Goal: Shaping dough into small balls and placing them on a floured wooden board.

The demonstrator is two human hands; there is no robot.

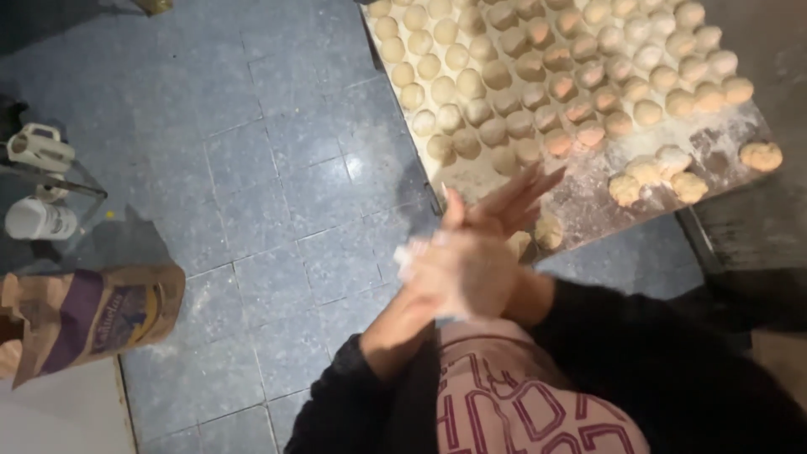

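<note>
Centrally, two hands meet palm to palm above the floor, just near of the tabletop's edge. The left hand (458,273) lies below and nearer, blurred with motion and whitened with flour; the right hand (504,206) lies over it, fingers straight and pointing far-right toward the tabletop (605,197). A pale lump, apparently dough (408,255), shows at the left edge of the pressed palms; both hands appear flat against it rather than curled, though blur hides the exact hold. The long axis of the paired hands runs from near-left to far-right, so the tabletop lies straight ahead of the fingertips, and the right hand is the nearer to it.

On the floured, dark tabletop, rows of dough balls (496,76) sit close together: smooth, rounded, matte, cream to faintly pink under the light. A few rougher, lumpier pieces (660,172) lie apart at the right near edge, in loose flour. One further ball (548,231) rests at the edge just beside the right hand.

Black sleeves (664,353) cover both arms. The floor (277,185) is blue-grey tile, dusted white in places. At near left stands a brown paper bag (92,315), crumpled and open; beyond it, a white jug (38,147).
</note>
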